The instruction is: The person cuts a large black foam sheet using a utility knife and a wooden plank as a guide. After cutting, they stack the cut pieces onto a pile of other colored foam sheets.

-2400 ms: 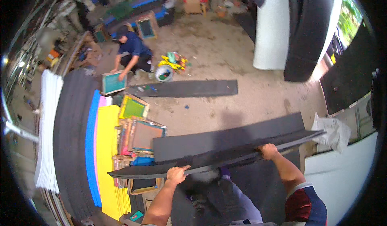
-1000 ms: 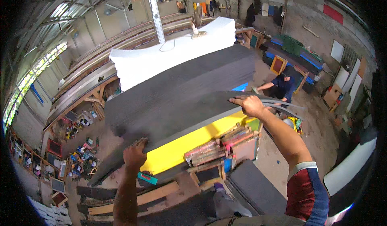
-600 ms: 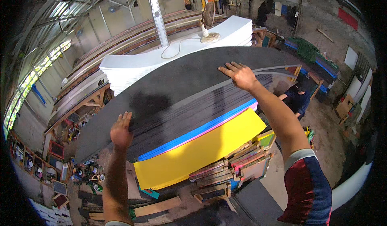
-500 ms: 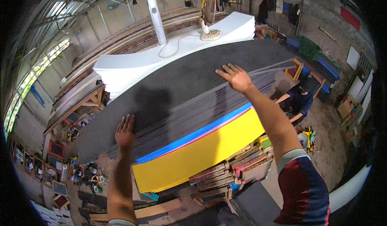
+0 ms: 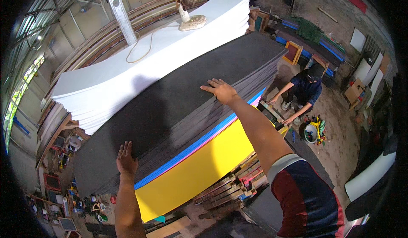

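A long stack of black sheets (image 5: 191, 85), which look like foam, stretches across the middle of the view. My left hand (image 5: 126, 158) rests on its near left edge, fingers extended and together with nothing in them. Further right, my right hand (image 5: 219, 91) lies palm down on the top sheet, its fingers spread. Below the black layers come a thin blue layer (image 5: 170, 162), a narrow pink one and a thick yellow block (image 5: 199, 170). Behind, a stack of white sheets (image 5: 161, 55) runs alongside.
A fan on a stained base (image 5: 192, 23) stands on the white stack near a metal post (image 5: 119, 12). At right another person (image 5: 307, 87) crouches near a bucket (image 5: 310, 132) and a wooden frame (image 5: 292, 52). Wooden slats (image 5: 221, 191) lie below the yellow block.
The view has shifted, so the stacks appear further left. Sheet edges that stood slightly apart at the black stack's right end now lie closer together. Both hands stay on the stack.
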Available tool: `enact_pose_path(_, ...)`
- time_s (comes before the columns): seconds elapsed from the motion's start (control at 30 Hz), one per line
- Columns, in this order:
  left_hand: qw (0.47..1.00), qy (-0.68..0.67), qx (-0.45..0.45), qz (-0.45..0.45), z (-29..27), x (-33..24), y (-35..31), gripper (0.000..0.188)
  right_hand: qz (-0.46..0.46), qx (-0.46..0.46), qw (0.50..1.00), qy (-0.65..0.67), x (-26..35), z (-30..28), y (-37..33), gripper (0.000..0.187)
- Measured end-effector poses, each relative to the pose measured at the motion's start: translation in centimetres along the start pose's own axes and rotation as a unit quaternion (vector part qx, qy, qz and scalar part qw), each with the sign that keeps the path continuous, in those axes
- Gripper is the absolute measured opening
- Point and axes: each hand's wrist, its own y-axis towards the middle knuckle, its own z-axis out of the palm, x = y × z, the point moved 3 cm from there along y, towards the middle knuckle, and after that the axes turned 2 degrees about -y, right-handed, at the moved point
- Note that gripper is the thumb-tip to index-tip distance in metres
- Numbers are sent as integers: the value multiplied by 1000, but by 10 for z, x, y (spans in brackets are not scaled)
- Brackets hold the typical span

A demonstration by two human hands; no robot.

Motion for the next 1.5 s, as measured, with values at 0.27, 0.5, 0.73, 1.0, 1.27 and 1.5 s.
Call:
enact_pose_path(0.27, 996, -74, -50, 28, 18, 3, 33, 87, 53, 71, 996, -9, -5, 13, 21, 87)
enact_pose_path(0.5, 986, -52, -132, 86, 31, 6, 35, 84, 57, 97, 994, 7, -5, -9, 24, 91)
enact_pose_path(0.73, 988, -71, -120, 71, 21, 32, 17, 87, 17, 98, 995, 31, 19, 1, 34, 100)
enact_pose_path(1.0, 990, -98, -92, 38, 20, 45, 18, 86, 12, 69, 995, 67, 27, 5, 41, 101)
enact_pose_path(1.27, 982, -178, -42, 46, 3, 38, 23, 96, 21, 174, 984, 39, 35, -19, 38, 98)
enact_pose_path(1.5, 974, -216, -19, 59, -1, 33, 25, 91, 43, 153, 982, 100, 28, -19, 28, 82)
